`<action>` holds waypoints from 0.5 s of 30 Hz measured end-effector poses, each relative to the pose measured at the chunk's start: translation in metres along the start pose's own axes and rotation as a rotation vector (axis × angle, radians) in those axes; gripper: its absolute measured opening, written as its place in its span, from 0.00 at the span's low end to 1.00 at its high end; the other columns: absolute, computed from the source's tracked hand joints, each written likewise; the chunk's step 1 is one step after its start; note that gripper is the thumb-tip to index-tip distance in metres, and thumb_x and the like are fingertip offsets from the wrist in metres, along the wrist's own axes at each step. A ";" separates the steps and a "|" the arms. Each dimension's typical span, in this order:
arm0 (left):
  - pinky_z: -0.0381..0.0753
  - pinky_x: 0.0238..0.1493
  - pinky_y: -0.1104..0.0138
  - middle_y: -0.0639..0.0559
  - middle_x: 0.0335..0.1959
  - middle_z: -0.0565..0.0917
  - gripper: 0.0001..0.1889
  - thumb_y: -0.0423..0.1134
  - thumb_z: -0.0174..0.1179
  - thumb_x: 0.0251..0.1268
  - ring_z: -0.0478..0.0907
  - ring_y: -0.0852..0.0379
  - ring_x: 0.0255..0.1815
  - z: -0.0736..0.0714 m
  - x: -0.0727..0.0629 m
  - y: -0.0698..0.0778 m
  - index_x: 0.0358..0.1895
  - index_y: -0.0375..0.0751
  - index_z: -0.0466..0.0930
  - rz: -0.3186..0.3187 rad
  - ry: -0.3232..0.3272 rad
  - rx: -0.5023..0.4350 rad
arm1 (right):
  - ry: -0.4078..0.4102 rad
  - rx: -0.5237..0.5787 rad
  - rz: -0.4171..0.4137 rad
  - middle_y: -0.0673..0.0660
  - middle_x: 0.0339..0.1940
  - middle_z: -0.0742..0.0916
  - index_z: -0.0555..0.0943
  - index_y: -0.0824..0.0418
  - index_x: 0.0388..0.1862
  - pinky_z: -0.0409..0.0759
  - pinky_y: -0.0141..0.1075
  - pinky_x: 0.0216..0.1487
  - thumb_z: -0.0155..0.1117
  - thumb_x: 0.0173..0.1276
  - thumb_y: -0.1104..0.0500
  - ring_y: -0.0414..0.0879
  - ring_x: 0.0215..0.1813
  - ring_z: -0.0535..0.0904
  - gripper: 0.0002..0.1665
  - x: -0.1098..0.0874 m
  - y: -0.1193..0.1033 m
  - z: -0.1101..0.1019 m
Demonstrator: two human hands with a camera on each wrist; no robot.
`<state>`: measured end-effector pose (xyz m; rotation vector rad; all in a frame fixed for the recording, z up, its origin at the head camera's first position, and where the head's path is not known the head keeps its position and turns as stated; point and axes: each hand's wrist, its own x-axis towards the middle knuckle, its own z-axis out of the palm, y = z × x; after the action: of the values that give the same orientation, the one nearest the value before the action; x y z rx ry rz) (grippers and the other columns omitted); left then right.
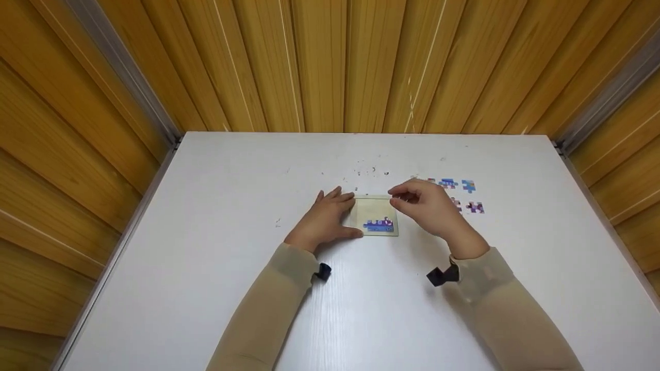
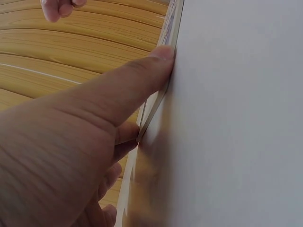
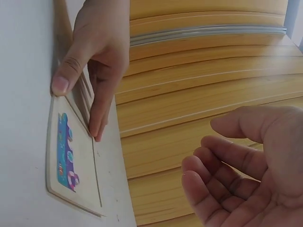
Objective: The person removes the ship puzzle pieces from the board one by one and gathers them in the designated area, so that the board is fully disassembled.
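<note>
A small square puzzle tray (image 1: 375, 208) of pale wood lies on the table, with a joined strip of purple and blue jigsaw pieces (image 1: 379, 225) along its near side. My left hand (image 1: 326, 219) holds the tray at its left side. Its thumb (image 2: 142, 78) presses the near edge, and a finger reaches the far edge. Above the tray's right far corner hovers my right hand (image 1: 428, 206). The right wrist view shows this hand (image 3: 251, 165) with loosely bent fingers, the thumb apart from them and nothing between.
Several loose jigsaw pieces (image 1: 468, 185) lie to the right, some partly hidden behind my right hand. Small dark specks (image 1: 374, 169) dot the white table (image 1: 232, 170) beyond the tray. Wood-patterned panels (image 1: 319, 67) stand along the back and sides.
</note>
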<state>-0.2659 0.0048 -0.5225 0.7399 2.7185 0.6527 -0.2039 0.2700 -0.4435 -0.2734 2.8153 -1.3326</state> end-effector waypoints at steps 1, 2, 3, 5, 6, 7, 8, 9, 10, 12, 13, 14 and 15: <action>0.37 1.00 0.45 0.55 0.92 0.67 0.53 0.64 0.81 0.66 0.47 0.48 0.99 0.000 0.000 0.000 0.89 0.48 0.68 0.000 -0.001 0.000 | -0.004 0.005 0.000 0.59 0.55 0.93 0.93 0.59 0.61 0.83 0.25 0.54 0.73 0.82 0.57 0.51 0.54 0.85 0.15 0.000 0.001 0.003; 0.37 1.00 0.45 0.55 0.92 0.67 0.53 0.64 0.80 0.66 0.48 0.48 0.99 0.000 0.000 0.000 0.89 0.48 0.68 0.002 0.000 0.001 | -0.008 0.006 -0.001 0.59 0.54 0.93 0.93 0.59 0.61 0.83 0.26 0.53 0.73 0.82 0.57 0.51 0.53 0.85 0.15 0.001 0.002 0.006; 0.37 1.00 0.45 0.54 0.92 0.68 0.52 0.64 0.80 0.66 0.48 0.48 0.99 0.000 0.001 0.000 0.89 0.48 0.69 0.003 0.002 0.000 | -0.014 0.009 -0.005 0.59 0.53 0.93 0.93 0.60 0.61 0.83 0.26 0.52 0.73 0.82 0.57 0.50 0.52 0.85 0.15 0.002 0.004 0.009; 0.38 0.99 0.45 0.54 0.92 0.68 0.52 0.64 0.80 0.66 0.48 0.47 0.99 -0.001 0.001 -0.001 0.89 0.48 0.69 0.006 0.007 0.003 | -0.025 0.010 -0.008 0.59 0.53 0.93 0.93 0.61 0.62 0.82 0.28 0.51 0.73 0.81 0.58 0.50 0.52 0.84 0.16 0.003 0.007 0.014; 0.38 0.99 0.44 0.54 0.92 0.68 0.52 0.64 0.80 0.66 0.49 0.47 0.99 -0.001 0.001 -0.001 0.89 0.48 0.69 0.009 0.009 0.006 | -0.032 0.011 -0.004 0.59 0.52 0.93 0.93 0.61 0.62 0.82 0.28 0.51 0.74 0.81 0.58 0.50 0.51 0.84 0.16 0.004 0.008 0.017; 0.39 0.99 0.44 0.54 0.92 0.68 0.52 0.64 0.80 0.66 0.49 0.47 0.99 -0.001 0.001 -0.002 0.89 0.48 0.69 0.012 0.010 0.011 | -0.043 0.012 -0.001 0.59 0.52 0.93 0.92 0.62 0.63 0.82 0.29 0.51 0.74 0.80 0.57 0.49 0.52 0.84 0.17 0.005 0.009 0.019; 0.39 0.99 0.44 0.54 0.92 0.68 0.52 0.64 0.80 0.66 0.49 0.46 0.99 -0.001 0.001 -0.002 0.89 0.48 0.69 0.016 0.011 0.013 | -0.054 0.011 0.002 0.59 0.53 0.92 0.92 0.62 0.63 0.82 0.30 0.52 0.74 0.80 0.57 0.50 0.52 0.84 0.18 0.005 0.010 0.021; 0.40 0.99 0.43 0.54 0.92 0.68 0.52 0.64 0.80 0.66 0.49 0.46 0.99 -0.001 0.000 -0.002 0.89 0.47 0.69 0.019 0.012 0.016 | -0.065 0.011 0.007 0.59 0.53 0.92 0.92 0.63 0.64 0.82 0.31 0.53 0.74 0.80 0.57 0.50 0.52 0.84 0.19 0.005 0.011 0.024; 0.40 0.99 0.43 0.54 0.92 0.69 0.52 0.64 0.80 0.66 0.50 0.46 0.99 -0.001 0.000 -0.002 0.89 0.47 0.69 0.023 0.012 0.018 | -0.074 0.011 0.012 0.59 0.53 0.92 0.91 0.63 0.65 0.82 0.32 0.54 0.74 0.80 0.57 0.50 0.53 0.85 0.19 0.006 0.012 0.026; 0.41 0.99 0.42 0.53 0.92 0.69 0.52 0.64 0.80 0.66 0.50 0.46 0.98 0.000 0.000 -0.003 0.89 0.47 0.70 0.028 0.013 0.020 | -0.089 0.011 0.030 0.60 0.54 0.92 0.91 0.63 0.66 0.82 0.34 0.55 0.74 0.80 0.56 0.51 0.54 0.85 0.20 0.006 0.014 0.030; 0.41 0.99 0.42 0.53 0.92 0.69 0.52 0.64 0.80 0.67 0.50 0.45 0.98 0.000 0.000 -0.003 0.89 0.47 0.70 0.030 0.013 0.018 | -0.095 0.013 0.036 0.60 0.55 0.92 0.91 0.63 0.66 0.82 0.35 0.56 0.74 0.80 0.57 0.52 0.54 0.85 0.20 0.006 0.016 0.033; 0.41 0.99 0.43 0.53 0.92 0.69 0.52 0.64 0.80 0.67 0.50 0.45 0.98 0.001 0.000 -0.003 0.88 0.47 0.70 0.032 0.014 0.015 | -0.099 0.012 0.042 0.60 0.55 0.92 0.90 0.62 0.66 0.83 0.37 0.56 0.74 0.80 0.57 0.52 0.55 0.85 0.21 0.006 0.018 0.035; 0.41 0.99 0.43 0.53 0.92 0.68 0.52 0.64 0.80 0.67 0.50 0.46 0.98 0.001 -0.001 -0.003 0.88 0.47 0.70 0.033 0.014 0.015 | -0.100 0.009 0.042 0.60 0.56 0.92 0.90 0.63 0.66 0.83 0.37 0.56 0.74 0.80 0.57 0.53 0.55 0.85 0.21 0.006 0.020 0.038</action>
<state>-0.2662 0.0029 -0.5244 0.7886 2.7318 0.6475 -0.2095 0.2523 -0.4822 -0.2708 2.7166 -1.2849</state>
